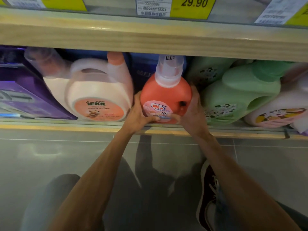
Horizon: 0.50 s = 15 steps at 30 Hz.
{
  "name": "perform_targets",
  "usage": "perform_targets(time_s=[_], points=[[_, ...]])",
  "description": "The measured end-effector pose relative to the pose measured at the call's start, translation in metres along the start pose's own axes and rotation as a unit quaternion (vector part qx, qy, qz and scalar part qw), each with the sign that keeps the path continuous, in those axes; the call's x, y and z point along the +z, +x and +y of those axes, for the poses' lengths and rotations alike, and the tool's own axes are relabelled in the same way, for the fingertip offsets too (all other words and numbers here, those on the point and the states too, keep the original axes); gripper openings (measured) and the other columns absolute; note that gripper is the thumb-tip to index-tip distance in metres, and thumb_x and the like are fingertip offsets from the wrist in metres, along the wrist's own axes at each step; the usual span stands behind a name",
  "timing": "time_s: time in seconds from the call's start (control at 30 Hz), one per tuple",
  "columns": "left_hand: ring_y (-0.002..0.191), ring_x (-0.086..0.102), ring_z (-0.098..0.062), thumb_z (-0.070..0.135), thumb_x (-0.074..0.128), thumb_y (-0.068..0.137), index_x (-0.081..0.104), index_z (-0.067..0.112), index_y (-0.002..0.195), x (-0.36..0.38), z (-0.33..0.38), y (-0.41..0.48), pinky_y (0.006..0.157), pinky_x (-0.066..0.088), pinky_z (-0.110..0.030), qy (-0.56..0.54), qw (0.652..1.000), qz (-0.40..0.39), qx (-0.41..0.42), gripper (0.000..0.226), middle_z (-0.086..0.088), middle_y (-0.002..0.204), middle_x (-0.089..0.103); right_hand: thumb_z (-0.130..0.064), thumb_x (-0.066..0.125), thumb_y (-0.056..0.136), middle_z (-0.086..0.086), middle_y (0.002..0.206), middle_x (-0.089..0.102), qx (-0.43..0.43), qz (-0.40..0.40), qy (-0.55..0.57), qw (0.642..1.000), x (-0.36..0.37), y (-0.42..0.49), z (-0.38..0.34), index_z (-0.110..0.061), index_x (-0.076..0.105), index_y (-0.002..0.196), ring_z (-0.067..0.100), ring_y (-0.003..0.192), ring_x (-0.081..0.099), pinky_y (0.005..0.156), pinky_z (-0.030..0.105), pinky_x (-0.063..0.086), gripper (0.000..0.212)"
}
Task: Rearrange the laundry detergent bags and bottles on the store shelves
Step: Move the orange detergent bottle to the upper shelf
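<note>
Seating the orange detergent bottle (166, 92) between the IEKK jug (98, 94) and green bottle (236, 94) seems the step. The left hand (140, 116) and right hand (194, 112) each have a grip on its sides. Next, square it and let go.

One orange bottle (165, 95), two green bottles (240, 94), one IEKK jug (98, 97)
</note>
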<state>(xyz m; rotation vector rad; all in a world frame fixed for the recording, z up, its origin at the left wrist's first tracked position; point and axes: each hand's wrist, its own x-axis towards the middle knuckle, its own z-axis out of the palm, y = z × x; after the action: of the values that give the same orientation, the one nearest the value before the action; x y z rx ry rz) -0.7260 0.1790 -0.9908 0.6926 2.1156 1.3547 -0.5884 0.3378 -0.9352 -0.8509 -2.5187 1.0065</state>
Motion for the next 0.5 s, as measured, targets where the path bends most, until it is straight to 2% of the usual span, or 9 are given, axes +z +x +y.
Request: perform_targets(time_s=[0.1, 0.23, 0.3, 0.4, 0.5], points=[[0.115, 0.058, -0.014, 0.026, 0.098, 0.058, 0.023, 0.022, 0.147, 0.000, 0.003, -0.001, 0.098, 0.052, -0.030, 0.010, 1.000, 0.013, 0.005, 0.116, 0.002, 0.131, 0.053, -0.037, 0.093, 0.059, 0.009, 0.144, 0.038, 0.002, -0.008, -0.010, 1.000, -0.002, -0.001, 0.000, -0.041, 0.010, 0.146, 0.031, 0.124, 0.053, 0.093, 0.054, 0.052, 0.120], [0.112, 0.061, -0.018, 0.032, 0.098, 0.055, 0.028, 0.025, 0.139, -0.002, 0.013, -0.003, 0.098, 0.054, -0.039, 0.030, 0.999, 0.012, 0.002, 0.109, 0.003, 0.126, 0.058, -0.036, 0.091, 0.062, 0.009, 0.139, 0.039, -0.012, -0.007, -0.033, 0.999, -0.013, -0.001, -0.007, -0.038, 0.010, 0.151, 0.032, 0.121, 0.052, 0.092, 0.047, 0.049, 0.120], [0.112, 0.060, -0.016, 0.032, 0.098, 0.055, 0.030, 0.022, 0.137, -0.002, 0.018, -0.003, 0.099, 0.053, -0.037, 0.022, 1.000, 0.019, 0.000, 0.107, 0.005, 0.123, 0.058, -0.037, 0.089, 0.064, 0.009, 0.139, 0.040, -0.030, -0.011, -0.051, 0.998, -0.022, 0.001, -0.015, -0.037, 0.012, 0.154, 0.033, 0.120, 0.051, 0.091, 0.046, 0.048, 0.119], [0.113, 0.058, -0.013, 0.038, 0.097, 0.054, 0.030, 0.025, 0.135, -0.005, 0.028, -0.005, 0.098, 0.052, -0.029, 0.004, 1.000, 0.022, -0.004, 0.106, 0.008, 0.123, 0.057, -0.037, 0.088, 0.062, 0.006, 0.138, 0.040, -0.038, -0.014, -0.053, 0.998, -0.041, 0.004, -0.029, -0.045, 0.010, 0.151, 0.032, 0.116, 0.055, 0.089, 0.046, 0.051, 0.119], [0.114, 0.064, -0.015, 0.047, 0.095, 0.048, 0.032, 0.033, 0.129, -0.013, 0.036, -0.012, 0.093, 0.059, -0.045, -0.038, 0.999, -0.007, -0.016, 0.104, 0.006, 0.125, 0.059, -0.038, 0.087, 0.061, 0.001, 0.138, 0.043, -0.030, -0.006, -0.038, 0.999, -0.054, 0.000, -0.039, -0.052, 0.010, 0.148, 0.027, 0.116, 0.055, 0.088, 0.040, 0.049, 0.116]])
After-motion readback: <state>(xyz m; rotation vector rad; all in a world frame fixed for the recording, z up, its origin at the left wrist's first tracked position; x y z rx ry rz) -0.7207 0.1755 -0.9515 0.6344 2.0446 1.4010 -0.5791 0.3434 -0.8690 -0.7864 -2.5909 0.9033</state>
